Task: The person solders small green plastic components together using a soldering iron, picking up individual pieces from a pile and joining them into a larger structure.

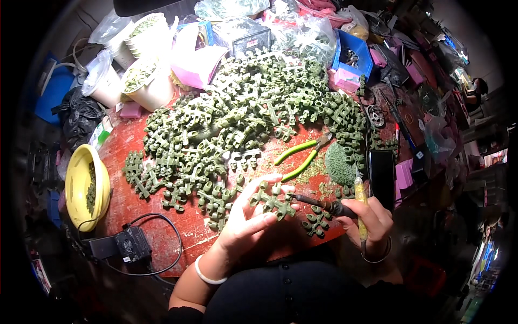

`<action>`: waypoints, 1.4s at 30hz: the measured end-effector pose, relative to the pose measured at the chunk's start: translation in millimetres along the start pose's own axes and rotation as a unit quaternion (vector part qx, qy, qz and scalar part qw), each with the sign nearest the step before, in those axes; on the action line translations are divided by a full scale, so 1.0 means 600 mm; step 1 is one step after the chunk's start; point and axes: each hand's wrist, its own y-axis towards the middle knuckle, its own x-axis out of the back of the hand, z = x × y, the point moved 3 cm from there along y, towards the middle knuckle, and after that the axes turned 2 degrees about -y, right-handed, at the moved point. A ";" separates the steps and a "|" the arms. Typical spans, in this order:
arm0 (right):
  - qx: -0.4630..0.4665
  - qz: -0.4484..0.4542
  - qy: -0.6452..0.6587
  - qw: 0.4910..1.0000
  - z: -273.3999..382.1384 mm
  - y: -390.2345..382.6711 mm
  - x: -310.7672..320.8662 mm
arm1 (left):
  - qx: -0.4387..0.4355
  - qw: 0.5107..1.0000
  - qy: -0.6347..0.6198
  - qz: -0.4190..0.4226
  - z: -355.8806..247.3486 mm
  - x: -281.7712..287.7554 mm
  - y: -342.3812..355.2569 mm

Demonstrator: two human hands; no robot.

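My left hand (240, 218) pinches a green, wax-like branched piece (276, 204) with small ring-shaped cups, raised above the table's front edge. In my right hand (372, 221) is a black-handled soldering-iron-style tool (335, 207), its thin tip against or very near the piece's right side; contact is unclear. A yellow-wrapped pen-like tool (360, 202) also stands upright between the right fingers, with a cord running down. Just below the iron lies another green branched piece (316, 220). Beyond my hands are green-handled cutting pliers (295, 151) and a round green textured pad (340, 163).
A large heap of similar green pieces (232, 116) covers the red table (121, 173). At left are a yellow basin (74, 183) and a black power adapter (132, 244) with a looping cord. White buckets (151, 92), a blue bin (348, 46) and a phone (382, 175) surround the heap.
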 end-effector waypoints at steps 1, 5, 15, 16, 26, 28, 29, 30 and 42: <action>0.000 0.003 -0.006 1.000 0.000 0.000 0.000 | 0.001 1.000 -0.007 0.002 0.001 0.000 0.000; 0.002 0.003 -0.012 1.000 0.000 0.000 0.000 | 0.001 1.000 -0.006 -0.006 -0.001 -0.005 0.000; -0.004 0.002 -0.017 1.000 -0.002 -0.004 -0.002 | -0.001 0.999 0.041 -0.030 0.001 -0.003 0.001; -0.003 0.001 -0.017 1.000 -0.002 -0.005 -0.002 | -0.001 0.999 0.040 -0.030 0.001 -0.002 0.002; -0.014 -0.023 -0.030 0.999 -0.005 -0.014 0.006 | -0.010 0.999 0.033 -0.022 0.005 0.005 0.001; -0.013 -0.023 -0.033 0.999 -0.003 -0.012 0.006 | 0.003 1.000 0.019 -0.024 0.006 0.007 0.000; -0.014 -0.023 -0.033 0.999 -0.003 -0.012 0.005 | 0.004 1.000 0.018 -0.024 0.005 0.005 0.001; -0.005 -0.025 -0.035 0.999 -0.004 -0.014 0.003 | 0.005 0.999 0.016 -0.027 0.005 0.003 0.000; 0.010 -0.006 -0.055 0.998 0.000 -0.011 0.000 | 0.010 1.000 0.013 -0.026 0.002 -0.001 -0.001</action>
